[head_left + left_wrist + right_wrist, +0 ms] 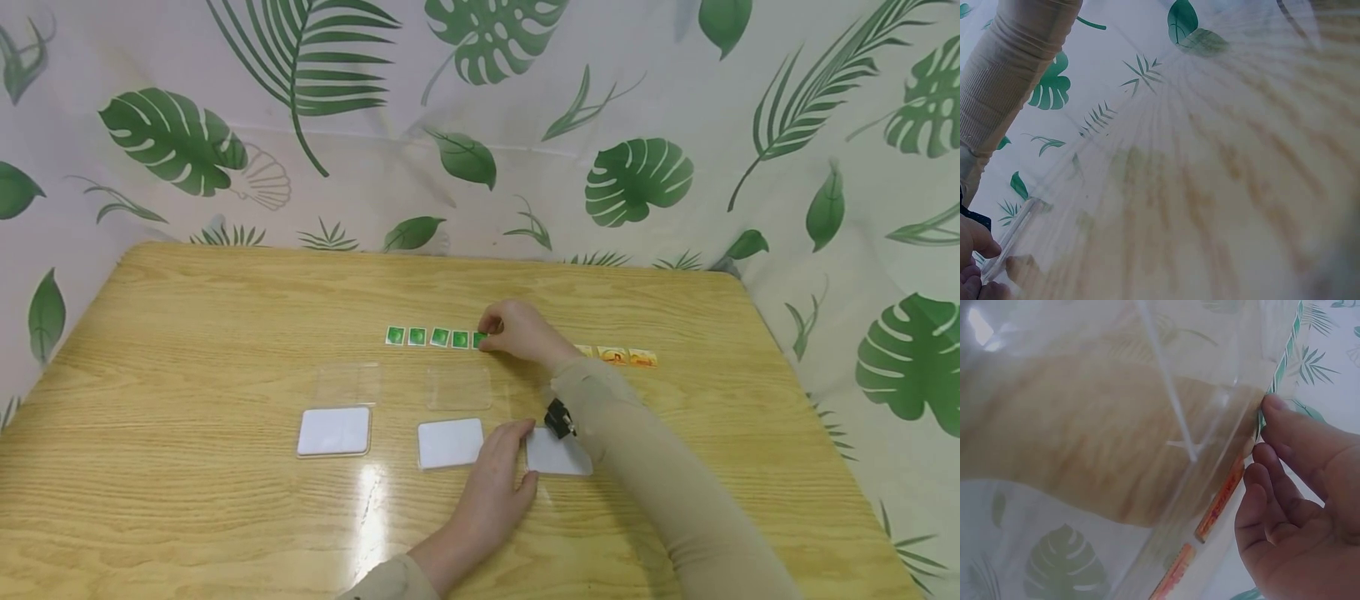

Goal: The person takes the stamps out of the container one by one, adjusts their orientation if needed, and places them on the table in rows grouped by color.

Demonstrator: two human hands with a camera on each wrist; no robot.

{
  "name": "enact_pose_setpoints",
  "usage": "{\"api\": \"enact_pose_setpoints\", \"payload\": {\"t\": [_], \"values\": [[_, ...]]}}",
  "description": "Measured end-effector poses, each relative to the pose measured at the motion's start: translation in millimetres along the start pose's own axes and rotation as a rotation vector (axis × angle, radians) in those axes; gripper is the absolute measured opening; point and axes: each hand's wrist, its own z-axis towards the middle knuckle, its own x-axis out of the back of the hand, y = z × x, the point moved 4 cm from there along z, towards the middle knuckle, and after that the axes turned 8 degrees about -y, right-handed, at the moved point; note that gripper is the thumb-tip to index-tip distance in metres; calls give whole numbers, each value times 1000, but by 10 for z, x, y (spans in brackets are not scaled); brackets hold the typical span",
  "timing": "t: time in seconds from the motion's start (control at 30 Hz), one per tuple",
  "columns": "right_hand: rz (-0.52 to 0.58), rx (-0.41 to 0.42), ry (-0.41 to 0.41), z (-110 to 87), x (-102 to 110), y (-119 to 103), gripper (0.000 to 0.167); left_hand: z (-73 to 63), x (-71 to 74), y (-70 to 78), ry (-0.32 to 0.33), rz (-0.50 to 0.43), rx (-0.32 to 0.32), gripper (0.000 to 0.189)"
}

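Note:
My right hand (522, 333) is at the right end of a row of small green picture cards (440, 337). Its thumb and fingertips pinch the end green card (478, 340); the right wrist view shows the thumb and fingers meeting at a thin green edge (1260, 419). Lower down, my left hand (498, 483) grips the left side of a clear case with white cards (558, 454), forefinger near its top edge and thumb near its bottom. The right sleeve partly covers this case. In the left wrist view only some fingers (975, 275) show, beside a clear edge (1016, 231).
Two more white card stacks (334, 431) (451, 442) in clear cases lie to the left. Behind them are transparent lids (348, 384) (459, 389). Yellow-orange picture cards (642, 358) lie right of the right wrist, partly hidden. A leaf-patterned cloth (480, 192) hangs behind the wooden table (187, 333).

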Motion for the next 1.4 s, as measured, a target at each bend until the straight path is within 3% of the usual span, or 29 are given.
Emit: {"api": "enact_pose_setpoints", "payload": {"t": [0.83, 1.4], "values": [[32, 19, -24, -27, 36, -5, 18, 0, -2, 2, 5, 17, 7, 58], [27, 11, 23, -177, 74, 12, 16, 5, 2, 9, -2, 17, 10, 58]]}}
